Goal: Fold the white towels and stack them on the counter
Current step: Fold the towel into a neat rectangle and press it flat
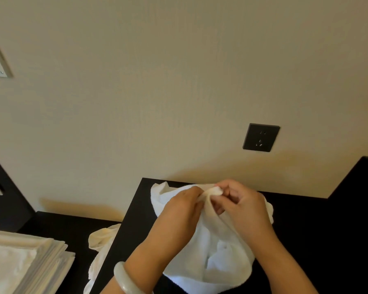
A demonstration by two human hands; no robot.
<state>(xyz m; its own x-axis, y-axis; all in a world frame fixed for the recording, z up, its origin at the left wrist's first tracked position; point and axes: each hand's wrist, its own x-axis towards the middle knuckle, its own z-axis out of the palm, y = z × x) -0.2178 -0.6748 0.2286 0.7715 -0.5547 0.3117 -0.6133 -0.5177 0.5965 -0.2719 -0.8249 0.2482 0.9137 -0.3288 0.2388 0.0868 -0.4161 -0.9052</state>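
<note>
1. The left hand [179,211] and the right hand [240,206] meet above the far part of the black raised counter [306,230]; both pinch the same bunched edge of a crumpled white terry towel [217,255].
2. This towel lies on the counter, near its far left corner, and reaches to the near edge.
3. A pale jade-like bangle [125,281] sits on the left wrist.
4. A second crumpled cream towel [100,245] hangs at the counter's left edge.
5. A stack of folded white towels [23,262] rests on the lower dark surface [68,225], at its near left side.
6. A dark square wall socket [261,137] is above the counter.
</note>
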